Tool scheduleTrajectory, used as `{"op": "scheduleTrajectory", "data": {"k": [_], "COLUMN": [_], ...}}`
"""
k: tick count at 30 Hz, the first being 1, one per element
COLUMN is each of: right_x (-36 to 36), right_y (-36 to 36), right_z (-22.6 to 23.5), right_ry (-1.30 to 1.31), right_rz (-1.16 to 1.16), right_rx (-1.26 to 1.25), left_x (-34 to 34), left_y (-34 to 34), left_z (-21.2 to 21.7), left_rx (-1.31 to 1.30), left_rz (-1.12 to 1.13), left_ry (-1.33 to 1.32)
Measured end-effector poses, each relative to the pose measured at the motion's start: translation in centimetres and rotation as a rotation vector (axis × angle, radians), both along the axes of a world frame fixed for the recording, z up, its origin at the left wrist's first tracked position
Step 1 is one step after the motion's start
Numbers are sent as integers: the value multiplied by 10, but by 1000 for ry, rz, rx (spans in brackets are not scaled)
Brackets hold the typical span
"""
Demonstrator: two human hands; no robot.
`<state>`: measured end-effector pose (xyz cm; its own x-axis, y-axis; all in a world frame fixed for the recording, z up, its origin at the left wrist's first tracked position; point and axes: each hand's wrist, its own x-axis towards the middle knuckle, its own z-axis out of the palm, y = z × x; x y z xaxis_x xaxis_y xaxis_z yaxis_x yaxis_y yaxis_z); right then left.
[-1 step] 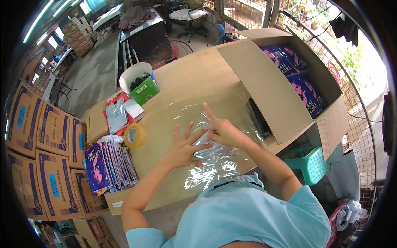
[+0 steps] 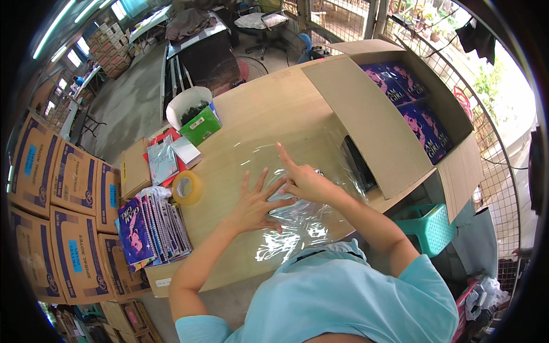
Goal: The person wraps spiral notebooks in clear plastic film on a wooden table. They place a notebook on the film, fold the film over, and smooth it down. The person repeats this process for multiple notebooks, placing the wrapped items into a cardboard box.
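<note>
Left hand flat, fingers spread on clear plastic sheet, right hand beside, forefinger extended

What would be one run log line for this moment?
left hand: flat on clear plastic sheet | right hand: on sheet, index finger out | tape roll: left of hands | table

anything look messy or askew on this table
The clear plastic film under both hands is crumpled rather than flat. The spiral notebooks at the table's left edge lie fanned out, not squared. Nothing looks spilled or damaged.
</note>
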<state>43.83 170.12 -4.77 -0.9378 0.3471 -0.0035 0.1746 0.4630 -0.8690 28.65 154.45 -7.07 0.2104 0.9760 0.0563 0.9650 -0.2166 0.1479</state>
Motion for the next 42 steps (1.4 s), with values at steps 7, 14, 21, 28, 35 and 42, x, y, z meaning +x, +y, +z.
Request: {"op": "scheduleTrajectory", "data": {"k": [7, 14, 21, 28, 35, 42], "right_x": [11, 93, 127, 105, 66, 82], "right_y": [15, 29, 15, 9, 16, 11], "right_z": [8, -23, -49, -51, -56, -44], "right_ry": [-242, 239, 106, 236, 537, 417], "right_rz": [-221, -233, -110, -82, -157, -244], "right_rx": [485, 285, 529, 523, 295, 182], "left_x": [9, 12, 30, 55, 59, 41], "left_y": [-7, 58, -12, -13, -23, 1], "left_z": [-1, 6, 64, 19, 28, -31], "left_rx": [165, 195, 398, 615, 593, 197], "left_rz": [154, 472, 174, 271, 501, 497], "left_ry": [-183, -1490, -527, -574, -891, -768]}}
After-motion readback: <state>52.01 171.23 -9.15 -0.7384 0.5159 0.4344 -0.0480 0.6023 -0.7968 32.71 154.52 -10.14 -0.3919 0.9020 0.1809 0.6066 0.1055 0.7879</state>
